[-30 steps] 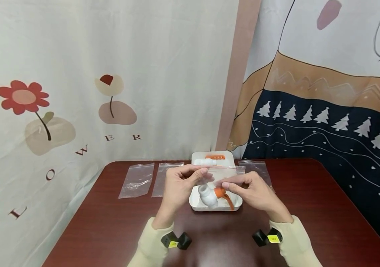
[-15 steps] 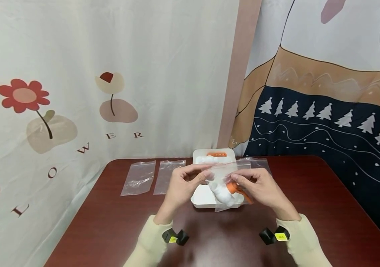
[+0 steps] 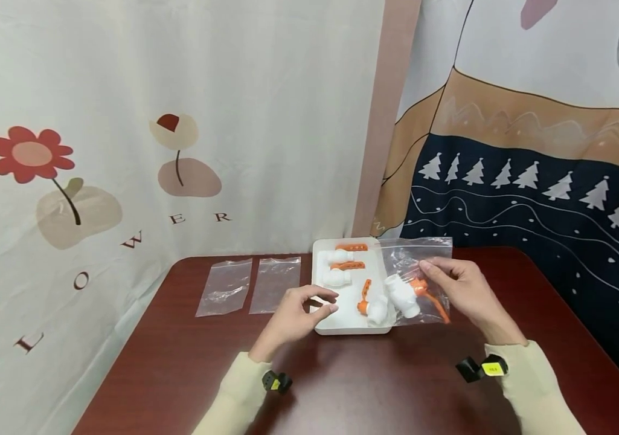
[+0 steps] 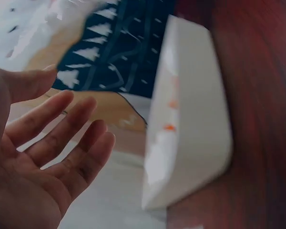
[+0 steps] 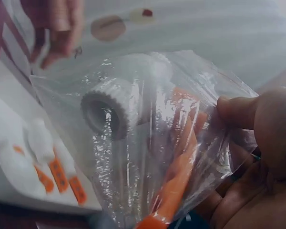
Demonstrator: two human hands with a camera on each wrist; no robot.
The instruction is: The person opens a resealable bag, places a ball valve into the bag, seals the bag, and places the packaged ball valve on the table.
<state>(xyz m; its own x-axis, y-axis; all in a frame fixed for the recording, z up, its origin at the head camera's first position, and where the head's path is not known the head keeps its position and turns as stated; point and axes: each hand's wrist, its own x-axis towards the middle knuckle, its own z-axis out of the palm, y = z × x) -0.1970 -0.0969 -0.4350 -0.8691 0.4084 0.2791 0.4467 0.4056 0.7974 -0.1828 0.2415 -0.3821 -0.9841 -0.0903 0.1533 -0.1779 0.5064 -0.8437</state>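
Observation:
My right hand (image 3: 464,290) pinches the right side of a clear zip bag (image 3: 420,251) between thumb and fingers. Inside the bag is a white plastic ball valve (image 3: 403,296) with an orange handle; in the right wrist view the valve's ribbed round opening (image 5: 105,114) shows through the film. To the left, my left hand (image 3: 298,314) is apart from the bag, fingers loosely bent around nothing, as its palm (image 4: 33,186) also shows in the left wrist view. It hovers near the white tray (image 3: 342,331), where three more white valves with orange handles lie, including a front one (image 3: 377,309).
Two flat clear bags (image 3: 224,287) lie side by side on the dark red table (image 3: 179,350), left of the tray. Behind the table hangs a printed curtain (image 3: 287,121). The held bag overlaps the tray's right edge from the head view.
Both hands held the bag's top earlier. My left hand has let go and drawn left, while my right hand has carried the bagged valve to the right, uncovering the tray's valves.

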